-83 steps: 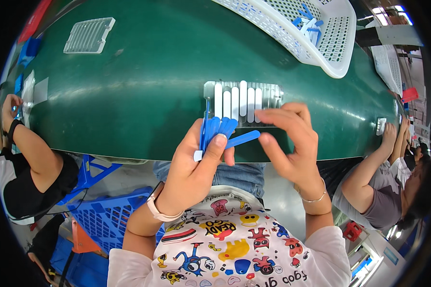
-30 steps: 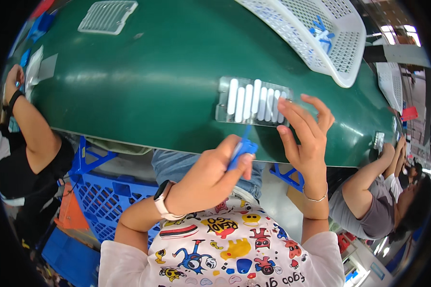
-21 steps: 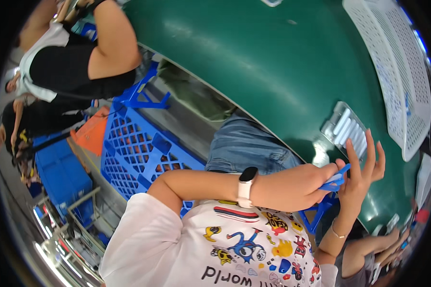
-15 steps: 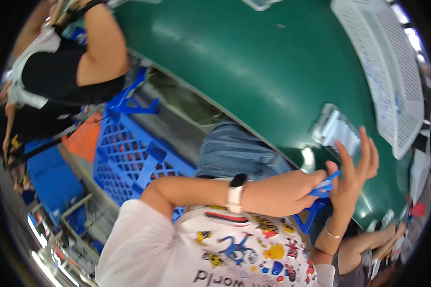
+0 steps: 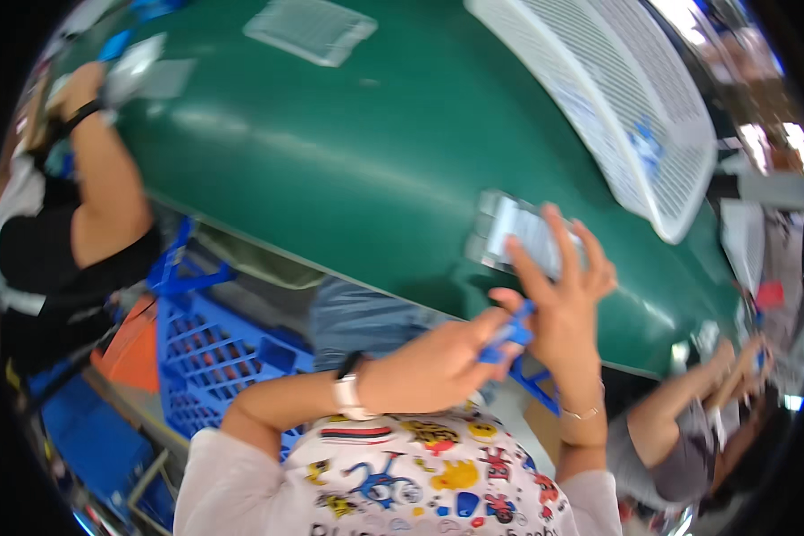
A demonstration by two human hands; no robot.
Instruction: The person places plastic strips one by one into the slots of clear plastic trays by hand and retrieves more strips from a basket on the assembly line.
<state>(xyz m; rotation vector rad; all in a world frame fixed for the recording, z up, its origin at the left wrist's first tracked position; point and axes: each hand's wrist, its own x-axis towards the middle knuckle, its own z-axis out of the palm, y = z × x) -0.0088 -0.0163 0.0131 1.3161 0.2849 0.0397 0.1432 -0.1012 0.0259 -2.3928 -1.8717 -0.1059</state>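
Observation:
My left hand [image 5: 447, 362], with a watch at the wrist, is closed on a small blue plastic piece [image 5: 513, 334]; blur hides its exact kind. Close beside it is my right hand [image 5: 565, 308], its fingers spread apart and holding nothing I can see. Those fingertips overlap a clear, shiny pack with pale strips [image 5: 525, 234] lying on the green table [image 5: 330, 205]. Whether they touch the pack I cannot tell.
A long white perforated basket [image 5: 590, 98] with blue pieces inside stands beyond my right hand. Farther left lies a clear tray [image 5: 311, 31]. A blue crate [image 5: 228, 357] sits below the table edge. Co-workers' arms [image 5: 112, 174] reach in from left and right.
The whole view has turned, so table, pack and basket appear farther left and the clear tray shows more. My left hand keeps the blue piece; my right hand's fingers stay spread by the pack.

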